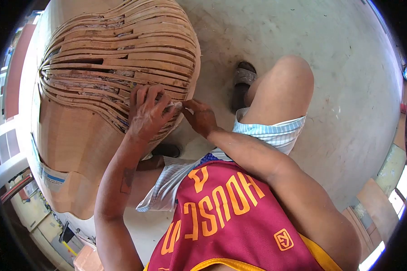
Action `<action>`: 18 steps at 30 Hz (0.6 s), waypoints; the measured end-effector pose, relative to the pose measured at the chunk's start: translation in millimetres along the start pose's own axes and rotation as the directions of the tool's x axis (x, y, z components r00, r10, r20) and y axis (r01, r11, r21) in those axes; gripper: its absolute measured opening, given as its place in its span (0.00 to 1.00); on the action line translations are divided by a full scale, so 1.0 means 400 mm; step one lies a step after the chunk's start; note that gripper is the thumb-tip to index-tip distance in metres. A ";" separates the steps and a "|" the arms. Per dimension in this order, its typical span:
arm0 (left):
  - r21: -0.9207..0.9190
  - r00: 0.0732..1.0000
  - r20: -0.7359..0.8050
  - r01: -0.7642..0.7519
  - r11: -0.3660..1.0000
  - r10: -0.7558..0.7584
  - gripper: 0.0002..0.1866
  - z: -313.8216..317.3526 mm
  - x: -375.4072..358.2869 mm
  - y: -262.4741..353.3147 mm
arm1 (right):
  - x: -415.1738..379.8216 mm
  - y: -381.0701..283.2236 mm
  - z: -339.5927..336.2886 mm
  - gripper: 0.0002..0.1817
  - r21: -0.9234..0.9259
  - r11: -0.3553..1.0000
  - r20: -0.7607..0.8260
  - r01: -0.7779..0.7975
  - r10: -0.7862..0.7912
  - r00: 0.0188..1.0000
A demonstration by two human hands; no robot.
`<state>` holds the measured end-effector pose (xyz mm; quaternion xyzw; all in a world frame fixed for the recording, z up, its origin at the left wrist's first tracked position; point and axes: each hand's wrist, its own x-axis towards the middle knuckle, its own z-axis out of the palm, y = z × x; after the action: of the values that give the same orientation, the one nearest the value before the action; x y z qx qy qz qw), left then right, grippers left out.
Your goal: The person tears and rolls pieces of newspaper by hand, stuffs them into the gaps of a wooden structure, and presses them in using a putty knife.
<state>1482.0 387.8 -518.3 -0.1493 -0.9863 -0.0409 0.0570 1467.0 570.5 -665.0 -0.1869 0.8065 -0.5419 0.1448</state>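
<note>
A large curved wooden piece stands at the left, its top covered with many thin bent wooden slats with narrow gaps between them. Crumpled, printed paper-like material shows in some gaps. My left hand rests on the slats near the piece's right edge, fingers bent and apart; its thumb is partly hidden. At that edge, my right hand pinches the end of a small whitish crumpled strip, which looks like paper. The strip's other end runs under the left hand's fingers.
My bent knee and sandalled foot are right of the wooden piece, on a grey floor. My other shoe is beside its lower edge. White chair-like shapes stand at far left, and boards lean at far right.
</note>
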 end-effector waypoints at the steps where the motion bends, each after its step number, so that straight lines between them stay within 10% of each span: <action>1: -0.003 1.000 0.003 0.000 1.000 0.000 0.20 -0.001 -0.001 0.001 | 0.002 -0.001 -0.002 0.12 -0.020 1.000 0.009 0.001 -0.001 1.000; 18: -0.021 0.997 -0.076 -0.034 0.999 0.032 0.22 0.034 -0.021 -0.028 | 0.056 0.031 -0.037 0.08 -0.133 0.972 0.102 0.196 -0.183 0.978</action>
<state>1485.3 375.9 -533.4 -0.1644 -0.9803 -0.0564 0.0935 1438.7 576.5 -671.6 -0.2969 0.8143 -0.4855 0.1144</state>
